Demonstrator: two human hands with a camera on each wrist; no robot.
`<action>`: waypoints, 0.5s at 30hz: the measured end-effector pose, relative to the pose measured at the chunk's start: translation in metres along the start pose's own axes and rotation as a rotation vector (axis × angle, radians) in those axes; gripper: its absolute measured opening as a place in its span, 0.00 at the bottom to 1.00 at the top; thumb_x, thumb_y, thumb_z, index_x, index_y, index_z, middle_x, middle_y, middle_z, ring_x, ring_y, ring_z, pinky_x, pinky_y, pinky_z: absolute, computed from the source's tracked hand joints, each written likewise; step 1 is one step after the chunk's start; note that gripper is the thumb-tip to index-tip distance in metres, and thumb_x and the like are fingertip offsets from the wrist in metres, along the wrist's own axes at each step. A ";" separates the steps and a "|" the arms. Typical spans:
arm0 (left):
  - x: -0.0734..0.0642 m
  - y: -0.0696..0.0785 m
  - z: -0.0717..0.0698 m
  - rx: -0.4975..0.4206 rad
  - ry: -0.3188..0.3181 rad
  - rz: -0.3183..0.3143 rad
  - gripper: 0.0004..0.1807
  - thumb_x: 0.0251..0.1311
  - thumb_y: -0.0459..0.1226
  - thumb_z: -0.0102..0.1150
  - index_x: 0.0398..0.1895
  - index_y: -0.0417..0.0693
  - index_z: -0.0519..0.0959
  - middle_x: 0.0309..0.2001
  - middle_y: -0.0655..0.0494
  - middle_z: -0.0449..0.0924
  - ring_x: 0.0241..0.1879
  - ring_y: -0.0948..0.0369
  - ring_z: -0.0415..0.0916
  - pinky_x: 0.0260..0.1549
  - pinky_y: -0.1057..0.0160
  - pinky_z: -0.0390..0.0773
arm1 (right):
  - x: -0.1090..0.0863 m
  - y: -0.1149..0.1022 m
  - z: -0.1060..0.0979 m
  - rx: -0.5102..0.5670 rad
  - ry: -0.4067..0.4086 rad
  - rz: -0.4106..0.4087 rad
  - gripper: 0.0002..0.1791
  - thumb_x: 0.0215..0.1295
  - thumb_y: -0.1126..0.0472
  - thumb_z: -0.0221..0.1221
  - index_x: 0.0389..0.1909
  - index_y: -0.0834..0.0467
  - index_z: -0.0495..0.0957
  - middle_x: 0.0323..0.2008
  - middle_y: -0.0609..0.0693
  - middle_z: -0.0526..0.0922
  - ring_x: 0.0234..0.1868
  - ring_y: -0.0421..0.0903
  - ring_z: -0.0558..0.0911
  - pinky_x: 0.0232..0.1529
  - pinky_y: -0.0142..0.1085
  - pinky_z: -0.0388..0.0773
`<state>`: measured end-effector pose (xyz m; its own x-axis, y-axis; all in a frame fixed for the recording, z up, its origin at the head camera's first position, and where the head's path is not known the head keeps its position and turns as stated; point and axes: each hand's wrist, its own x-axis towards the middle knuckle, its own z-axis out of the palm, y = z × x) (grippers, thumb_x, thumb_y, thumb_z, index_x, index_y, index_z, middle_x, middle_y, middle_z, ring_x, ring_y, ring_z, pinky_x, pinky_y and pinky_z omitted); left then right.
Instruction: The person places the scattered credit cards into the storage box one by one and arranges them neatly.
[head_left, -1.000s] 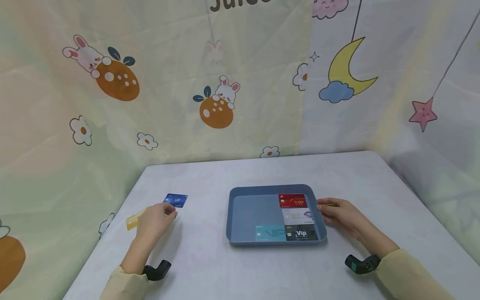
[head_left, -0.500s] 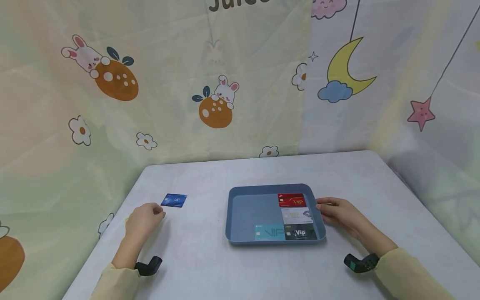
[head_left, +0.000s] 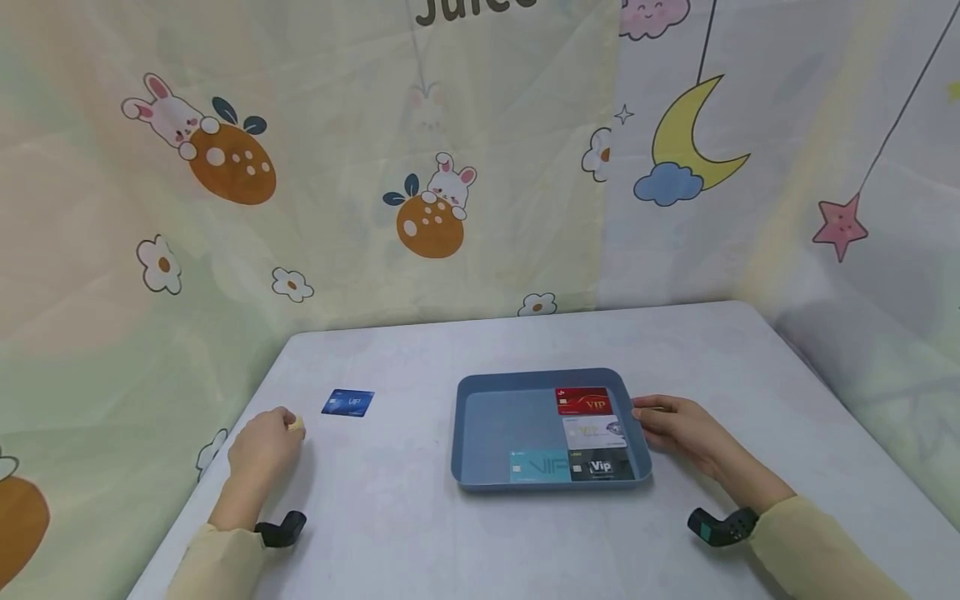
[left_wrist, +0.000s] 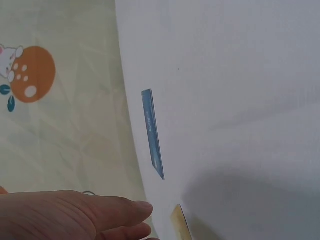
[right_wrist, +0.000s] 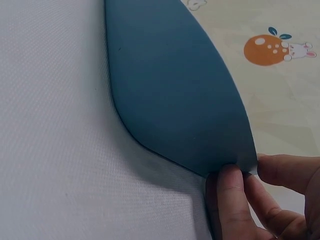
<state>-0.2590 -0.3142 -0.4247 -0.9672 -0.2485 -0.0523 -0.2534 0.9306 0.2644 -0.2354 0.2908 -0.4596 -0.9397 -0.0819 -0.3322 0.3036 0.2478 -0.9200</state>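
Observation:
Over a yellow card (head_left: 297, 423) on the left of the table is my left hand (head_left: 264, 446), covering most of it. In the left wrist view, the yellow card (left_wrist: 181, 223) shows just beside the fingertips; whether they touch it I cannot tell. A blue VIP card (head_left: 348, 402) lies flat a little farther back. My right hand (head_left: 686, 429) holds the right rim of a blue-grey tray (head_left: 487, 433), its fingers against the rim and outer wall in the right wrist view. Inside the tray are a red card (head_left: 583, 401), white card (head_left: 595, 432), teal card (head_left: 539, 467) and black card (head_left: 602, 465).
A white table (head_left: 420, 533) carries everything. Behind and around it hangs a pale curtain (head_left: 337, 208) printed with rabbits, oranges and a moon. The table's left edge runs close by the left hand. Each wrist wears a black device (head_left: 281, 529).
My left hand has moved left, from beside the blue card to over the yellow card, covering most of it. The right hand, tray and its cards stay put.

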 end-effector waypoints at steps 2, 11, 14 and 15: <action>0.002 -0.005 0.000 -0.002 -0.001 -0.013 0.24 0.67 0.39 0.56 0.60 0.29 0.74 0.55 0.27 0.77 0.47 0.37 0.77 0.40 0.40 0.80 | 0.001 0.000 0.000 -0.003 0.002 0.003 0.35 0.78 0.52 0.57 0.74 0.70 0.61 0.68 0.69 0.72 0.50 0.41 0.83 0.51 0.32 0.85; 0.004 -0.024 0.003 -0.030 -0.020 -0.094 0.41 0.62 0.39 0.55 0.73 0.22 0.54 0.62 0.18 0.61 0.58 0.27 0.65 0.54 0.29 0.71 | 0.001 0.000 0.001 -0.009 0.012 0.007 0.34 0.78 0.53 0.58 0.74 0.71 0.62 0.67 0.69 0.73 0.49 0.41 0.83 0.50 0.32 0.86; 0.005 -0.029 0.001 -0.003 -0.052 -0.076 0.40 0.61 0.38 0.54 0.70 0.19 0.57 0.60 0.17 0.64 0.55 0.27 0.68 0.53 0.30 0.72 | 0.001 0.000 0.001 -0.008 0.012 0.004 0.35 0.78 0.53 0.58 0.74 0.71 0.62 0.67 0.69 0.73 0.48 0.41 0.82 0.49 0.32 0.86; 0.005 -0.030 0.001 -0.001 -0.064 -0.072 0.39 0.61 0.38 0.55 0.70 0.19 0.58 0.59 0.17 0.66 0.55 0.27 0.69 0.52 0.31 0.73 | 0.000 0.000 0.001 -0.007 0.013 0.004 0.35 0.77 0.53 0.58 0.74 0.71 0.62 0.66 0.69 0.74 0.48 0.41 0.82 0.49 0.32 0.86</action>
<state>-0.2562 -0.3437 -0.4335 -0.9456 -0.2969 -0.1326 -0.3222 0.9107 0.2584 -0.2357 0.2895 -0.4596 -0.9404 -0.0681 -0.3331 0.3064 0.2547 -0.9172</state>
